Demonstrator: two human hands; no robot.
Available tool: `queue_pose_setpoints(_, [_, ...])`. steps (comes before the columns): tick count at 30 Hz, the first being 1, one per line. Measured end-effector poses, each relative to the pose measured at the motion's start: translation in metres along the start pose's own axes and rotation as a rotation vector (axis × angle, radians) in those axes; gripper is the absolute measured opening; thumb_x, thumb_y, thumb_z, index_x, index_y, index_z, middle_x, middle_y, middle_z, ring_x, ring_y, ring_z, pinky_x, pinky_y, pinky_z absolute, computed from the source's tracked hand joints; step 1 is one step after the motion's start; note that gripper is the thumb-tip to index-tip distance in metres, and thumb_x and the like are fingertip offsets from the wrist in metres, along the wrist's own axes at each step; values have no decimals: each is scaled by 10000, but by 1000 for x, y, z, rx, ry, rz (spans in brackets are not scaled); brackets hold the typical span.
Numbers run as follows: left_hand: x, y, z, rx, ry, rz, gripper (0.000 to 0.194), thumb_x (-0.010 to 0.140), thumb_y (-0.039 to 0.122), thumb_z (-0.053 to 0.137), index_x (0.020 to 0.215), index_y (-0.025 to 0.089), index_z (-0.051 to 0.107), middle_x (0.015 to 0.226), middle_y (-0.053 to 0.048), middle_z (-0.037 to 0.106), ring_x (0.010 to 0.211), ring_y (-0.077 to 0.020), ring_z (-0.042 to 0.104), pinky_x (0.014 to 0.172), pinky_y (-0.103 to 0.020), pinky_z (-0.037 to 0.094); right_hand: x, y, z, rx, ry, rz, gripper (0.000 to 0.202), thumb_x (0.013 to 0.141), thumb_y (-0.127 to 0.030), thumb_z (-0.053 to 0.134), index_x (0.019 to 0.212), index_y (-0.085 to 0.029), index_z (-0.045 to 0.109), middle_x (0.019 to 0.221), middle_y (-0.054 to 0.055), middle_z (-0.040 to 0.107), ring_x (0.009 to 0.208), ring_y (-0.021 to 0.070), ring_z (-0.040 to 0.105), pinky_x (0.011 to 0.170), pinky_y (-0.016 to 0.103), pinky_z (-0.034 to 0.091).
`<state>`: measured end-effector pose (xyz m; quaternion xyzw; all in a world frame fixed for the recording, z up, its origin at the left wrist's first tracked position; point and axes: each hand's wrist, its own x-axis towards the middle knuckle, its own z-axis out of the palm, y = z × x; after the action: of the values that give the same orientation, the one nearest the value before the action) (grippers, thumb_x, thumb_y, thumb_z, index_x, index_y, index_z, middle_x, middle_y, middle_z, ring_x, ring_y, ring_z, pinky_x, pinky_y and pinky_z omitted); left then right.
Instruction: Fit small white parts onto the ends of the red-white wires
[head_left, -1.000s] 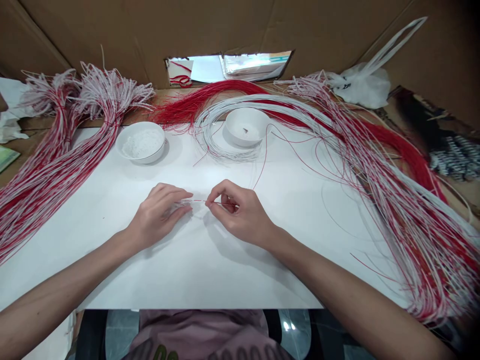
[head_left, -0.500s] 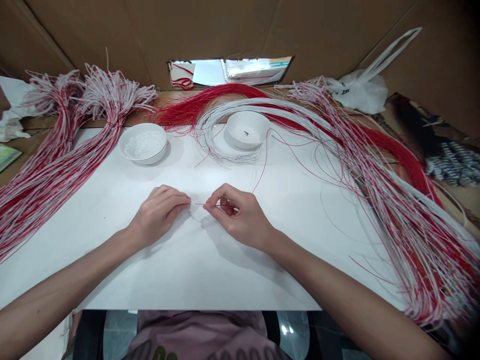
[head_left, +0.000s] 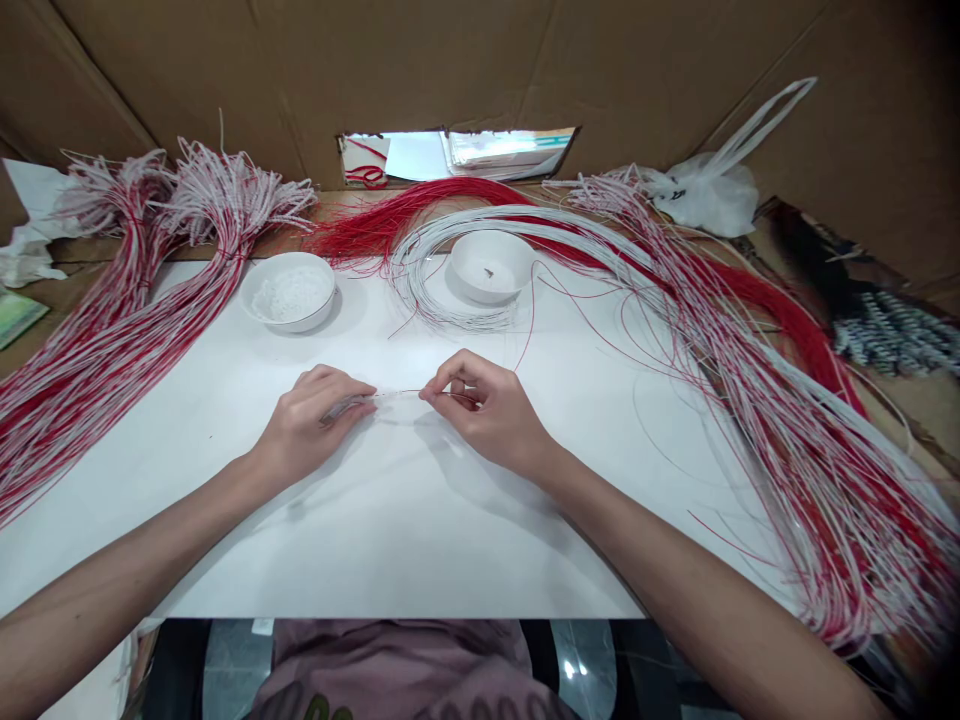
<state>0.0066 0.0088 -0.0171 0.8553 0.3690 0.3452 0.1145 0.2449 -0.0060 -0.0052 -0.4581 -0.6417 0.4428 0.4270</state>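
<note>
Over the white table (head_left: 405, 540), my right hand (head_left: 491, 410) pinches a thin red cord (head_left: 527, 325) between thumb and forefinger. A thin length of the cord stretches from those fingertips toward my left hand (head_left: 315, 420), whose thumb and fingers are brought together at its tip. Something tiny and pale may be between the left fingertips, but it is too small to make out. Behind my left hand stands a white bowl (head_left: 322, 309) holding small white pieces. Another white bowl (head_left: 491, 290), with a small dark bit inside, stands behind my right hand.
Red and white cord bundles (head_left: 161, 345) lie at the left. A white cord coil (head_left: 420, 290) curves around the second bowl. More mixed cords (head_left: 780, 410) run down the right side. A cardboard wall (head_left: 450, 60) with a cut-out stands behind, near a plastic bag (head_left: 712, 200).
My right hand has moved slightly up and to the right. The fingers of my left hand have opened a little at the palm, and the cord now spans between both hands' fingertips.
</note>
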Motion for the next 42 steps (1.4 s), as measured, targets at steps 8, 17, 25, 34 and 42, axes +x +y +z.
queue_pose_setpoints(8, [-3,15,5,6,-6,140,151,900,140,610,1021,220,654,850,1,737,814,-147,655,787,-313,470,-9,-6,16,-32,-76,4,56,832,-185,611,791,-187,574,679,-50,570,498,44,363,493,204,341])
queue_pose_setpoints(17, [0,14,-2,39,70,66,104,860,131,648,944,191,641,903,-43,718,823,-172,633,763,-334,499,-8,-5,10,-108,43,-25,47,846,-199,622,814,-196,587,796,-7,657,554,67,474,515,220,382])
queue_pose_setpoints(25, [0,56,-8,121,236,119,158,817,84,662,933,189,636,775,-31,656,710,-162,590,659,-301,479,-17,-9,21,-175,218,-341,109,919,-189,548,869,-194,645,850,18,713,672,97,603,565,234,466])
queue_pose_setpoints(34, [21,89,-1,-496,145,-419,228,924,377,560,927,198,701,803,-24,698,677,-141,639,590,-236,538,-21,-21,24,-368,339,-753,162,900,-90,536,939,-221,623,884,33,744,824,150,703,699,290,563])
queue_pose_setpoints(42, [61,96,-8,-731,434,-478,296,843,461,653,801,179,731,786,-55,707,680,-152,610,526,-223,499,-39,-46,3,-527,377,-620,86,936,-200,518,952,-208,602,868,56,716,749,153,670,704,289,544])
